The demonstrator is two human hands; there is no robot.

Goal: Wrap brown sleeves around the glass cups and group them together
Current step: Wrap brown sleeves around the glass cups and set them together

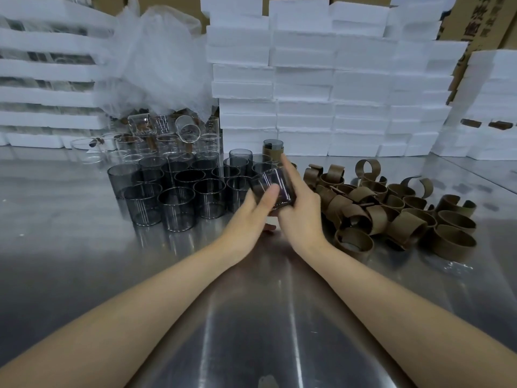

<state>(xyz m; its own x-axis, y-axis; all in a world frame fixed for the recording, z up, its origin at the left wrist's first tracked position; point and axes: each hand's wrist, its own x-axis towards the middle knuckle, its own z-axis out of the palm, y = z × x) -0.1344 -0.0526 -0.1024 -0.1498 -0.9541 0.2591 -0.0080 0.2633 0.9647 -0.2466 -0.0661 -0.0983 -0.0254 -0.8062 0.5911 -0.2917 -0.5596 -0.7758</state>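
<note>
Forearms over steel counter (84, 247) | left hand (249, 217), right hand (300, 217): fingers of both grip tilted smoked glass cup (275, 189), centre, between bare cups (179, 197) left and brown sleeves (391, 217) right | glass likely stiff, slick, breakable: hold by wall; sleeves likely light, springy

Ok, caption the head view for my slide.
Left hand and right hand hold a dark glass cup over a steel table, bare cups left, brown sleeves piled right.

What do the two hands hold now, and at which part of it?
Both hold one dark glass cup by its side wall: left hand from the left, right hand from the right.
</note>
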